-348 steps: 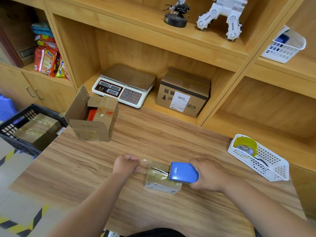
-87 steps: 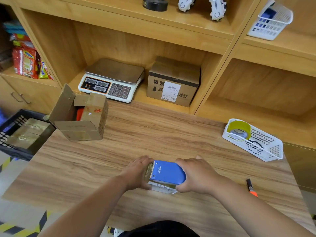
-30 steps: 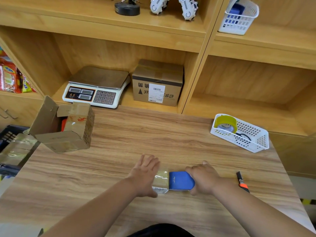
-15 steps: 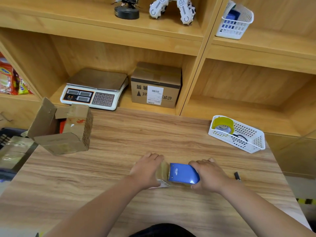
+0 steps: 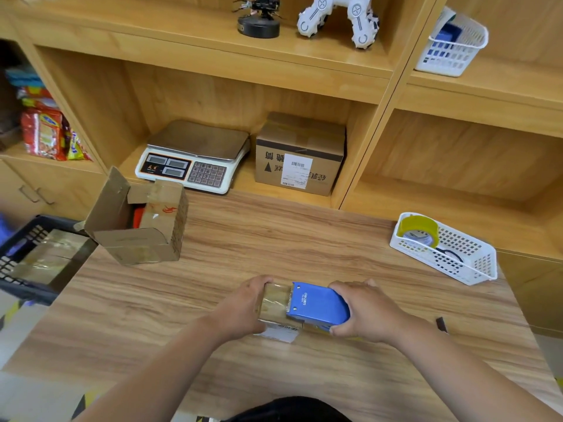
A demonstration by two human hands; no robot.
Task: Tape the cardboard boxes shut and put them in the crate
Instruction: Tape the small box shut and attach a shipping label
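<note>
The taping step is judged to be in hand. A small cardboard box (image 5: 274, 303) lies near the front middle of the table (image 5: 274, 239), and a blue tape dispenser (image 5: 320, 306) is laid on its right part, with the toothed edge turned left over glossy tape on the lid.

The box is held at its left end by the left hand (image 5: 240, 309), whose fingers are curled over the far edge. The dispenser is gripped by the right hand (image 5: 365, 312), closed round its right end.

For the next move, the tape probably has to be cut against the teeth and pressed flat while the box is steadied. The box can then be carried to the black crate (image 5: 18, 287) at the far left, beside the table, where taped boxes are seen. An open cardboard box (image 5: 137, 239), not yet sealed, stands on the left of the table.
</note>
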